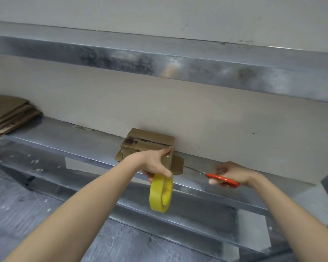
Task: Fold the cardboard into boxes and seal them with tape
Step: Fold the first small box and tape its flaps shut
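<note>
A small brown cardboard box stands on the metal shelf against the wall, its bottom flaps spread flat. My left hand holds a yellow roll of tape that hangs below the shelf edge, while its forefinger presses on the box's right top edge. My right hand grips red-handled scissors, whose blades point left toward the box's right flap.
A stack of flat cardboard sheets lies on the shelf at the far left. A second metal shelf runs overhead along the wall. Below is a lower shelf rail and a grey speckled floor.
</note>
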Motion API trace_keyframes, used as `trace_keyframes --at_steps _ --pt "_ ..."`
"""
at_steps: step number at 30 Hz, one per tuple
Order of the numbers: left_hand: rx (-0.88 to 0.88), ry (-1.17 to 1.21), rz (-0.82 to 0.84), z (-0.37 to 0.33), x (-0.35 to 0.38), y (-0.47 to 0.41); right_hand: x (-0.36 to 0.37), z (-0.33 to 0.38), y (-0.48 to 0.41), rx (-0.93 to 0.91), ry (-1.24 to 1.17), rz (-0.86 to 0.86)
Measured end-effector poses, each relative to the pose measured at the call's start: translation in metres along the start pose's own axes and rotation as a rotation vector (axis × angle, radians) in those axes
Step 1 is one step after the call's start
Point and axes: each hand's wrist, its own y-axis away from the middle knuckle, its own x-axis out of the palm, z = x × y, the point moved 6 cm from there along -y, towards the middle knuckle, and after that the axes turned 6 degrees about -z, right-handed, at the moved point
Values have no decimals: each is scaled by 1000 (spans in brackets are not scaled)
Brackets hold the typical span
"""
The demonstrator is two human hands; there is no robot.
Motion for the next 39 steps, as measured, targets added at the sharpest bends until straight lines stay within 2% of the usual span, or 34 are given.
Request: trace_keyframes --at_steps 3,5,7,10,13,16,18,20,22,23,29,34,39 --pt "5 -54 -28 5 -4 1 -21 -22 1 63 -6 -268" --pt "1 -41 -20 5 -4 1 -22 -35 0 112 69 -378" --pt "0 -9 -3 3 -2 1 -13 -46 -3 121 170 -418" --pt "6 7 21 3 1 2 -5 -47 -2 129 217 -565" --pt "-3 -11 62 4 0 2 4 -36 -5 170 430 -534" --pt "-9 -20 101 3 -4 1 6 -18 -8 192 493 -613" --pt "-4 -16 116 5 -4 0 11 14 -12 23 386 -742" --pt "9 -16 118 7 -3 0 26 53 -10 -145 68 -801" --pt "26 -19 116 8 -3 0 43 81 -16 -138 -243 -774" --pt "34 -20 116 8 -3 0 51 90 -20 -127 -317 -756" --pt "83 -58 134 11 -1 -2 73 100 -35 -124 -456 -756" --pt "105 -48 160 15 -3 -3 79 95 -30 -189 -566 -779" --pt "138 -116 178 18 -2 -7 89 102 -25 -225 -491 -966"
